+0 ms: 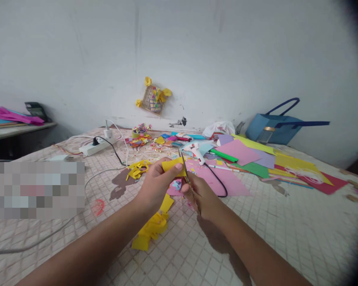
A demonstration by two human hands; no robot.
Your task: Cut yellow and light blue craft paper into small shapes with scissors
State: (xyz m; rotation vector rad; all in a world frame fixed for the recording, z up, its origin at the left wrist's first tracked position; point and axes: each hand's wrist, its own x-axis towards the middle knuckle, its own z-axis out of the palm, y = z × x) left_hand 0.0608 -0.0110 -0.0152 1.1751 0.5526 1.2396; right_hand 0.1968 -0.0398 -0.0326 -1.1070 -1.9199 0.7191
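Between the thumb and fingers of my left hand [156, 178] is a small piece of yellow paper [170, 163]. My right hand [201, 194] grips a pair of scissors [185, 169], its blades pointing up and away at the right edge of that piece. Whether the blades are fully closed I cannot tell. Below my hands, a loose pile of yellow paper pieces [153, 225] lies on the table. Cut yellow scraps [137, 170] lie beyond my left hand. Pink paper [210, 176] is spread on the table behind my right hand.
A white glue gun [195, 151] with a black cord lies just past my hands. Coloured sheets [241, 153] and a blue bag [274, 127] stand to the right. On the left are a white power strip [97, 147] and a grey cable [41, 243]. A flower-trimmed decoration [148, 99] is on the wall.
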